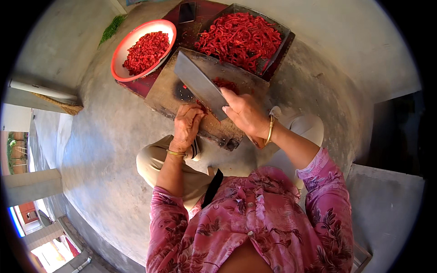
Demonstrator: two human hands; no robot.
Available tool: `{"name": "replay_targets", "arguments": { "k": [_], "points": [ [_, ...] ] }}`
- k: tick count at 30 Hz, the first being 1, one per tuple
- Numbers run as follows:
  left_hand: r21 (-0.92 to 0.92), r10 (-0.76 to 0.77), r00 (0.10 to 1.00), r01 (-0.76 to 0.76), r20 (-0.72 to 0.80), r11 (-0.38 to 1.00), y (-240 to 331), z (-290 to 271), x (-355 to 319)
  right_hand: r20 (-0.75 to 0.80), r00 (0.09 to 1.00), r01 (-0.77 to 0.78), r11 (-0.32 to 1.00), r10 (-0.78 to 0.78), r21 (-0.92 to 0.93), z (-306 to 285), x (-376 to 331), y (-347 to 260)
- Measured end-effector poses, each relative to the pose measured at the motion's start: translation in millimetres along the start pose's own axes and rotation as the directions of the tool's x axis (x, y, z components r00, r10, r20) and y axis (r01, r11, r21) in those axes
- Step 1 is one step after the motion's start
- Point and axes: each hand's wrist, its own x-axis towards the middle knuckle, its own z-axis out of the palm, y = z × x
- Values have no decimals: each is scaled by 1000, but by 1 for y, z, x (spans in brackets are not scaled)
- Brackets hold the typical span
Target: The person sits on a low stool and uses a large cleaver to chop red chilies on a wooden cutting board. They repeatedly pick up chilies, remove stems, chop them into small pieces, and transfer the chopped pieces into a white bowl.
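Note:
My right hand point(248, 113) is wrapped round a cleaver, its broad grey blade point(199, 81) slanting up and left over a worn wooden chopping board point(159, 93). Just left of the blade's lower part, my left hand point(185, 123) has its fingers curled and pressed together at the board, against red chili pieces point(201, 107). How much chili lies under those fingers is hidden. More chopped red bits point(225, 83) lie on the board behind the blade.
A red-rimmed white basin point(119, 68) of chopped chilies stands at the far left. Beyond the board, a dark tray point(284, 32) holds whole red chilies. A phone point(187, 12) lies on the dark red table point(174, 14). A broom point(59, 103) rests at the left.

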Motion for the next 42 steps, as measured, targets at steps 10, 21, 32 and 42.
{"name": "replay_targets", "arguments": {
  "k": [10, 21, 32, 42],
  "points": [
    [270, 184, 934, -270, 305, 924, 56, 30, 19, -20, 767, -479, 593, 642, 647, -69, -87, 24],
    [340, 142, 966, -211, 217, 917, 49, 45, 44, -123, 664, -358, 459, 737, 813, -46, -110, 35],
    [477, 140, 915, -322, 379, 818, 34, -4, 38, -103, 747, -256, 427, 657, 867, -25, -63, 25],
    [508, -124, 945, -49, 301, 860, -17, -4, 17, -125, 639, -352, 433, 759, 830, -49, -150, 42]
  ]
}}
